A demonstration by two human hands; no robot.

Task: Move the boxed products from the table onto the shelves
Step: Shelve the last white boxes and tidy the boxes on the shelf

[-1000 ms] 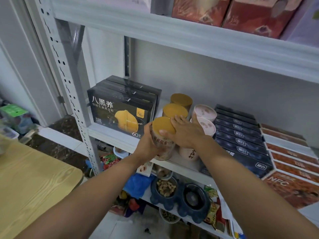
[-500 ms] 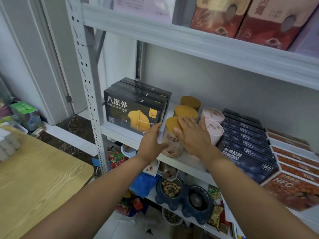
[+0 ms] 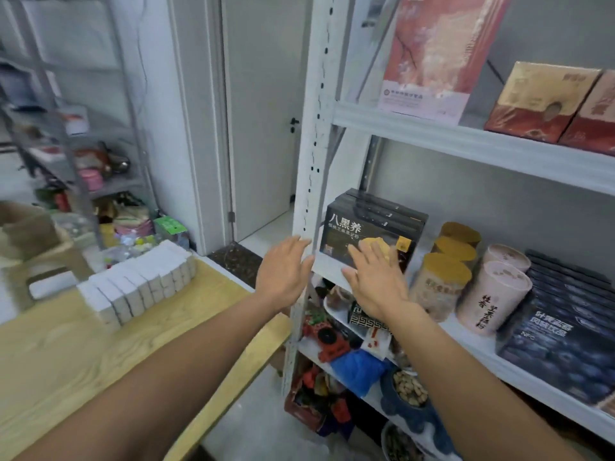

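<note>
Right hand (image 3: 374, 282) was before the black box (image 3: 352, 227), left hand (image 3: 283, 274) just left of it, both grips spread (fingers straight).

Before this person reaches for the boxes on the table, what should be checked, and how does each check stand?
1. Left hand free: ok, fingers spread, empty.
2. Right hand free: ok, open, empty.
3. Small white boxes waiting on the pale wooden table: ok, a row stands there.
4. Yellow-lidded jar upright on the white metal shelf: ok.
5. Free shelf room for the boxes: cannot tell.
</note>
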